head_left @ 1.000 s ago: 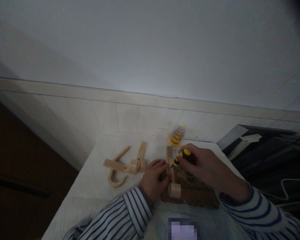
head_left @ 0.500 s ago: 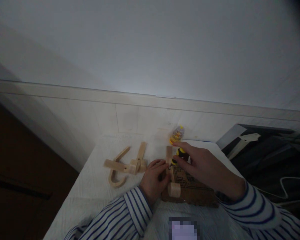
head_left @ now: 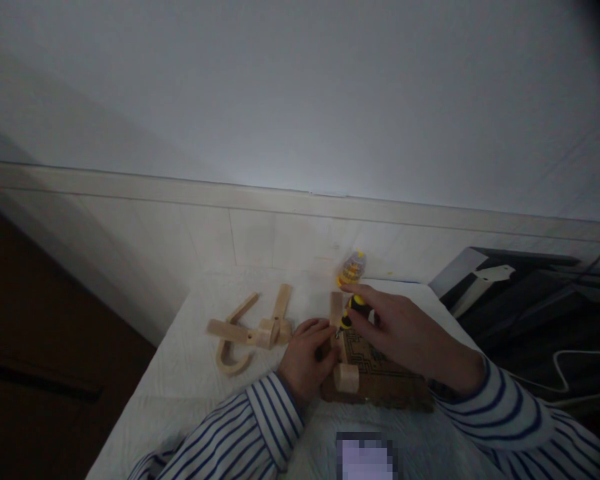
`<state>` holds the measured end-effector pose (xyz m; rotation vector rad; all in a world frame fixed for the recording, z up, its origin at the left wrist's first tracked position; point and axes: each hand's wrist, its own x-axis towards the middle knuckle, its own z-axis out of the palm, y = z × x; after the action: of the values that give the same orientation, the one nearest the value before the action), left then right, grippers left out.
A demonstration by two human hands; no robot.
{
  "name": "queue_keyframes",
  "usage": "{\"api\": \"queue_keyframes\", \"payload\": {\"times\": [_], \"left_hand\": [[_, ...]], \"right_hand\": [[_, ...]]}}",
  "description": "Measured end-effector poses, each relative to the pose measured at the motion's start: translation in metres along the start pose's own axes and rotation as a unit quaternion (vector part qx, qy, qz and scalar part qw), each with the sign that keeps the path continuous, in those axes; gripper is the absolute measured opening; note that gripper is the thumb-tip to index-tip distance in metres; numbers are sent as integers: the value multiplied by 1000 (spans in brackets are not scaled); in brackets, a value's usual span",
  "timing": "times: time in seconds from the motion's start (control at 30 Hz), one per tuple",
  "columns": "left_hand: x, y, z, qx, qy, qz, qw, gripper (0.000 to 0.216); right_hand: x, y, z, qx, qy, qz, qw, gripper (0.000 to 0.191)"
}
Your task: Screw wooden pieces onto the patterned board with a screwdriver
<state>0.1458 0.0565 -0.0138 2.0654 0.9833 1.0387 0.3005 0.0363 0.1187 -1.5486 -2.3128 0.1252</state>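
Observation:
My right hand (head_left: 397, 327) is closed around a yellow-and-black screwdriver (head_left: 359, 307), held at a slant. Its metal tip points down at a pale wooden hook (head_left: 347, 378), near the hook's middle. My left hand (head_left: 307, 360) grips this hook from the left, fingers close to the screwdriver tip. One flat end of the hook (head_left: 336, 303) sticks out beyond my fingers, while its curved end faces me. Underneath lies a brown board (head_left: 380, 393) with dark carved line patterns, partly covered by my right hand. Whether a screw sits at the tip is too small to tell.
Several more pale wooden hooks (head_left: 234, 365) lie left of my hands on the white-covered table (head_left: 165, 393). A clear-and-yellow container (head_left: 353, 267) stands behind, near the wall. A phone-like object (head_left: 365, 460) is at the front. Dark panels (head_left: 530, 300) lean at the right.
The screwdriver handle has turned slightly in my right hand and its fingers have shifted a little. My left hand keeps its grip on the hook. The whole view has moved slightly.

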Motion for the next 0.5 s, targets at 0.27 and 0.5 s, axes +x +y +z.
{"api": "queue_keyframes", "payload": {"times": [0.27, 0.5], "left_hand": [[1, -1, 1, 1, -7, 1, 1000, 35], [0, -2, 1, 1, -3, 3, 1000, 37]], "right_hand": [[0, 1, 3, 41, 21, -6, 999, 26], [-2, 3, 7, 64, 33, 1, 997, 20]]}}
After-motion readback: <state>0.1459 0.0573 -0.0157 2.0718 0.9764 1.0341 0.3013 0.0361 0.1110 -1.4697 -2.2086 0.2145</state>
